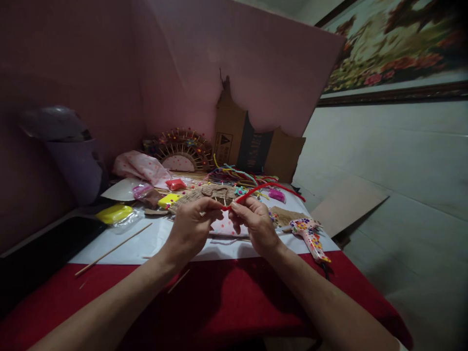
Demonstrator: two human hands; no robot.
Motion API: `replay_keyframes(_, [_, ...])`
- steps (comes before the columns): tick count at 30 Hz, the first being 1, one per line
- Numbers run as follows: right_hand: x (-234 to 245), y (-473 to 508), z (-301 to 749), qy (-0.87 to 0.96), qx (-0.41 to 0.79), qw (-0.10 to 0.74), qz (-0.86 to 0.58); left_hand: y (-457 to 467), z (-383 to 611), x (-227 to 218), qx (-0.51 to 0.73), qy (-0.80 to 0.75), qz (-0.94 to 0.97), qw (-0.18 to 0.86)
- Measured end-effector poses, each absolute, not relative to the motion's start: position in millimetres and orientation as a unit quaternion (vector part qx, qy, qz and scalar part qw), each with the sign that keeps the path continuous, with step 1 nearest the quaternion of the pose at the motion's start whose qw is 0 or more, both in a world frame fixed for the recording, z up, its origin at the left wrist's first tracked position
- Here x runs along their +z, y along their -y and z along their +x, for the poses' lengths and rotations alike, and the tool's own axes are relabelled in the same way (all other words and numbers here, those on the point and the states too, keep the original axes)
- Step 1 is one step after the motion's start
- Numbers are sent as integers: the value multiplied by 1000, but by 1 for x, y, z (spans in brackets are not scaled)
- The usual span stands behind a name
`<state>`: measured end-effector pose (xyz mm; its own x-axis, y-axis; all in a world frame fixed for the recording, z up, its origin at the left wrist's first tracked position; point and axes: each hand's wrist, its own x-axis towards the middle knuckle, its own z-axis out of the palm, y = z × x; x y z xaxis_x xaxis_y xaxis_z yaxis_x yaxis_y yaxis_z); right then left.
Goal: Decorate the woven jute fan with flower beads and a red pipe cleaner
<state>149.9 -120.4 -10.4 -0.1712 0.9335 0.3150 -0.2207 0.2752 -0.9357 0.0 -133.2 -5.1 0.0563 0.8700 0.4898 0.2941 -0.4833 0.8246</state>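
A red pipe cleaner (272, 185) is pinched between both hands, its long free end arching away to the right. My left hand (195, 224) grips its short end with thumb and forefinger. Close beside it, my right hand (256, 222) pinches the same strand, fingers closed. Just beyond the hands lies a fan-shaped piece wound with brown twine (197, 193), with sticks and coloured tips along its edge. Its polka-dot lower part (224, 226) shows below my fingers. A small turquoise flower shape (240, 191) sits on it. The hands hide part of this piece.
A flower-patterned glue gun (309, 236) lies at right, its cord over the red cloth (226, 292). Behind are pipe cleaners (234, 170), a finished-looking fan (181, 151) and cut cardboard (228, 129). Yellow clay packs (114, 213) and a wooden stick (113, 249) lie left.
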Motion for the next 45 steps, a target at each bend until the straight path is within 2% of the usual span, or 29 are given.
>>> replay_keyframes(3, [-12,120,149,558,531,556,-313,136,2,-3,544,-423,647,325])
replay_keyframes(6, [-13,120,148,558,535,552,-313,137,3,-1,545,-413,665,301])
replay_keyframes(9, [-13,121,147,562,533,548,-316,137,1,-3,529,-410,711,215])
replay_keyframes(15, [-13,126,145,619,474,529,-336,133,-1,-13,434,-444,783,-41])
replay_keyframes(17, [-15,126,145,640,441,525,-347,133,-1,-14,409,-448,792,-72])
replay_keyframes(19, [-15,125,146,640,435,527,-351,134,-1,-13,420,-448,789,-26])
replay_keyframes(25, [-11,121,149,572,507,557,-324,136,1,-3,513,-412,655,371])
replay_keyframes(27, [-10,121,149,563,522,555,-319,135,2,-1,516,-409,625,419])
replay_keyframes(30, [-10,121,149,566,532,545,-316,135,3,-1,524,-409,617,422])
replay_keyframes(33, [-10,122,148,570,529,544,-316,137,2,-2,525,-411,651,363])
replay_keyframes(39, [-11,124,147,588,510,535,-327,138,0,-6,492,-423,745,156])
replay_keyframes(41, [-12,126,147,619,470,529,-341,137,-1,-8,462,-432,771,70])
replay_keyframes(45, [-14,129,148,714,312,507,-369,135,-1,-11,371,-445,810,-95])
